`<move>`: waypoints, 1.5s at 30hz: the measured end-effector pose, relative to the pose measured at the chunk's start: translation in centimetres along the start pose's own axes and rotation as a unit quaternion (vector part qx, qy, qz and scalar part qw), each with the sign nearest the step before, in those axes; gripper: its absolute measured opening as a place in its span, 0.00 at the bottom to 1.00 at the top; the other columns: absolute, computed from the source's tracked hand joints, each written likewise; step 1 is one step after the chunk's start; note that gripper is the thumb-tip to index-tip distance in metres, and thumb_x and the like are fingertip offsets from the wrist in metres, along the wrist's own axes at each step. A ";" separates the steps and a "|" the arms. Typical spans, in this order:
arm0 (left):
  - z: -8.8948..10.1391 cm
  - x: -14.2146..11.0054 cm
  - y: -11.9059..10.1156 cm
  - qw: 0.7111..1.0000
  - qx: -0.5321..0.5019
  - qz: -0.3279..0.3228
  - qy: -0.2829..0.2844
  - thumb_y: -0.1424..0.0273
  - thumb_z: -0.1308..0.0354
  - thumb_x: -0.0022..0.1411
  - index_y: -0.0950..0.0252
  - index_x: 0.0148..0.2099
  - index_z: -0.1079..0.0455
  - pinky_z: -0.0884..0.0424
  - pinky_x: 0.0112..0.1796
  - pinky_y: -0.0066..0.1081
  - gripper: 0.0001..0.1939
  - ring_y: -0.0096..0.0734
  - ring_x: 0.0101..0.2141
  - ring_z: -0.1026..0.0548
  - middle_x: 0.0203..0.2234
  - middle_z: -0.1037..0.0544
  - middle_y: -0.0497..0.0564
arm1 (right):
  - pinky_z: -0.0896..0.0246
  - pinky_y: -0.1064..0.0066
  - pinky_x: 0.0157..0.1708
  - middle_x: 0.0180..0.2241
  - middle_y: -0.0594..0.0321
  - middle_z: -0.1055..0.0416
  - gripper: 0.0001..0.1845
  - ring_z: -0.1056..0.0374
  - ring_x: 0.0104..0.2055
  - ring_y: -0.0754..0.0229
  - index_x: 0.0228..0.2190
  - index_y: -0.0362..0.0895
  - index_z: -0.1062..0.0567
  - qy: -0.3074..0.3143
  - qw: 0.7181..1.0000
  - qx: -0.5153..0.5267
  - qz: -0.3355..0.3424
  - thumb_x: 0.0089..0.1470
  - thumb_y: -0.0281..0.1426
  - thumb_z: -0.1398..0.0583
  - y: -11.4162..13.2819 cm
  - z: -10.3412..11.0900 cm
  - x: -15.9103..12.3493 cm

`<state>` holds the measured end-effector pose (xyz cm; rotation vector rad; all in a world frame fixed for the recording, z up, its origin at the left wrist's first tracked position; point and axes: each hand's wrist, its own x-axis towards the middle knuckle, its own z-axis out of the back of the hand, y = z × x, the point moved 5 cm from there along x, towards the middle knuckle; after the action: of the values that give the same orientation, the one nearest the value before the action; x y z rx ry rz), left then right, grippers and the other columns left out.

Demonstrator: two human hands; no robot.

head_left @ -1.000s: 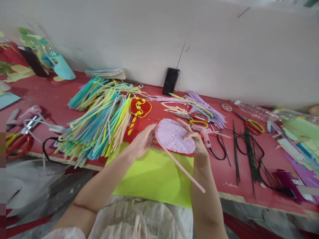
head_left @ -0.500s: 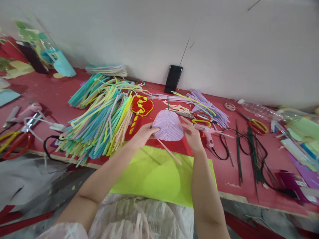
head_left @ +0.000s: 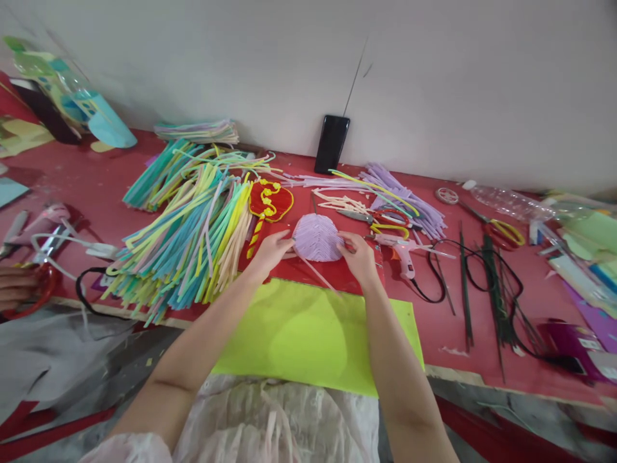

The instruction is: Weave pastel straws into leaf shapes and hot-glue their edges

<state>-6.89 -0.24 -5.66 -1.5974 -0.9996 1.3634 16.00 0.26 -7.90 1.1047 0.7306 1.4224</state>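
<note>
A lilac fan-shaped piece made of pipe cleaners (head_left: 317, 238) is held between my two hands, a dark wire standing out of its far edge. My left hand (head_left: 274, 249) pinches its left rim, and my right hand (head_left: 357, 252) grips the right rim. One loose pink pipe cleaner (head_left: 319, 273) trails from its lower left edge toward me. Beneath lie a red sheet (head_left: 294, 278) and a lime-green sheet (head_left: 308, 341). Just left of it rests a red fan shape with yellow trim (head_left: 272, 202).
Bundled pastel pipe cleaners (head_left: 187, 238) cover the left side. A phone (head_left: 332, 144) leans on the wall. Right of my hands are scissors (head_left: 390, 225), a pink glue gun (head_left: 402, 254) with a cord, and green wires (head_left: 496, 302). Another person's hand (head_left: 17, 286) touches red-handled scissors (head_left: 43, 292) at left.
The lilac piece has turned, its wire now pointing away from me, and sits lower over the red sheet. My right hand moved from its face to its right rim. Another person's hand appeared at left.
</note>
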 end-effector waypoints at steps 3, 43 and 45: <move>1.8 -1.0 -0.6 0.983 0.171 -0.058 -0.043 0.74 0.45 0.60 0.69 0.57 0.34 0.26 0.42 0.37 0.22 0.31 0.35 0.23 0.37 0.21 0.55 | 0.34 0.59 0.47 0.45 0.56 0.27 0.15 0.30 0.43 0.57 0.41 0.46 0.23 -0.003 1.000 -0.005 0.005 0.49 0.33 0.40 0.1 -0.1 0.0; -1.7 0.1 -0.7 0.759 0.480 -0.364 0.249 0.73 0.42 0.61 0.64 0.44 0.29 0.33 0.49 0.38 0.08 0.34 0.45 0.29 0.42 0.29 0.53 | 0.39 0.58 0.45 0.35 0.54 0.30 0.16 0.34 0.40 0.52 0.36 0.43 0.27 -0.214 0.906 -0.363 0.025 0.58 0.42 0.45 1.8 7.4 -4.7; -1.7 0.1 -0.8 0.757 0.481 -0.367 0.248 0.74 0.42 0.61 0.65 0.44 0.29 0.33 0.49 0.38 0.08 0.34 0.45 0.29 0.42 0.28 0.53 | 0.42 0.53 0.48 0.36 0.52 0.31 0.23 0.36 0.44 0.48 0.39 0.40 0.29 -0.260 0.869 -0.414 -0.073 0.52 0.48 0.42 0.5 9.7 -4.3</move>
<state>-5.27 0.02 -4.83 -0.5700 -0.3574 0.6115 24.40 -5.48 -4.77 0.6599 -0.1984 1.0492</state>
